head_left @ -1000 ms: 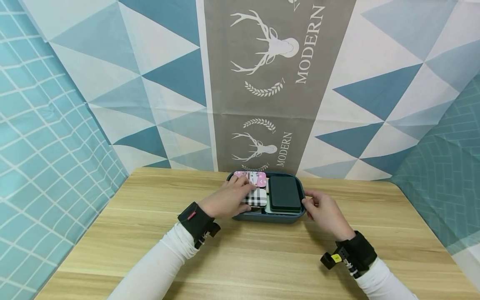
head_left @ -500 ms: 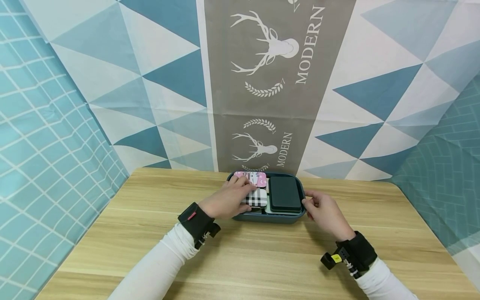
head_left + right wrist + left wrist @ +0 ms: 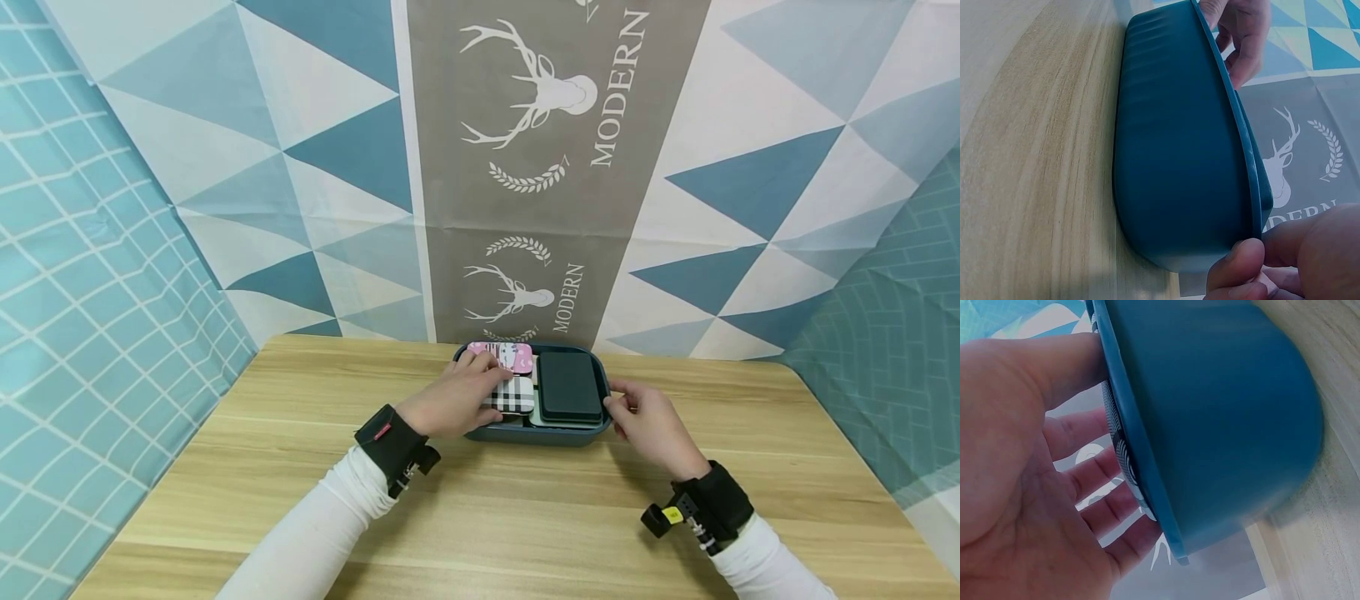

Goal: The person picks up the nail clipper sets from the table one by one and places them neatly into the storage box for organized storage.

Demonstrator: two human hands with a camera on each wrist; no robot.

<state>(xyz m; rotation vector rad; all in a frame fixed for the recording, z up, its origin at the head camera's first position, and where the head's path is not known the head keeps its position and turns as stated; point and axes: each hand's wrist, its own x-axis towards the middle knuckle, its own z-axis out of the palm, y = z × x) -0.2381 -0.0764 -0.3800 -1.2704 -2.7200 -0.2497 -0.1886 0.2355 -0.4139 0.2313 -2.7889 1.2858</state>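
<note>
A dark blue plastic storage bin stands on the table against the wall. Inside, at its left, are a black-and-white plaid tin and, behind it, a pink cartoon tin. The left hand reaches over the bin's left end, thumb at the near edge of the plaid tin and index finger along its far edge; the other fingertips are partly hidden. Beside the tins lies a dark green box on something pale green. At the right end, the right hand pinches the bin's rim between thumb and fingers.
The wooden table extends in front and to both sides. A patterned wall covering rises right behind the bin. Blue tiled sheeting hangs at the left, teal sheeting at the right.
</note>
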